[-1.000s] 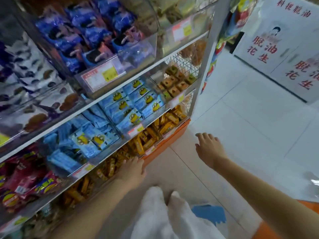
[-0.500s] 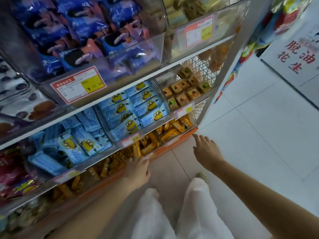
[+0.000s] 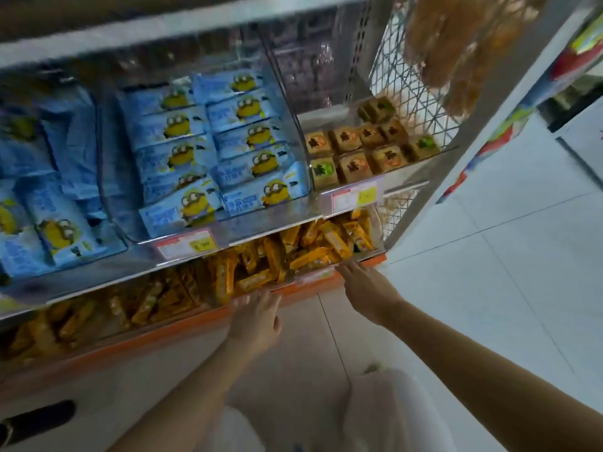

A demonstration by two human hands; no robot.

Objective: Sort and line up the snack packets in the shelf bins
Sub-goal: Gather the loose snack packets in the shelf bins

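Observation:
Loose orange snack bars [image 3: 277,259] lie jumbled in the clear bin on the bottom shelf. My left hand [image 3: 256,316] reaches toward the bin's front edge with fingers stretched out, holding nothing. My right hand [image 3: 367,285] is extended flat at the bin's right front corner, fingertips at the price label [image 3: 315,278], also holding nothing. Above, blue packets with a yellow cartoon figure [image 3: 208,151] lie in two neat columns in a clear bin. Small square brown packets [image 3: 359,151] fill the bin to their right.
An orange base rail [image 3: 195,324] runs under the bottom shelf. A white wire mesh panel [image 3: 401,93] and grey upright [image 3: 456,158] close the shelf's right end. More blue packets [image 3: 49,203] sit at left. Tiled floor [image 3: 489,272] lies to the right; my white trouser legs [image 3: 385,415] below.
The view has dropped and moved closer to the lower shelves. Both hands have advanced toward the bottom bin of orange bars, the right one now at its front corner.

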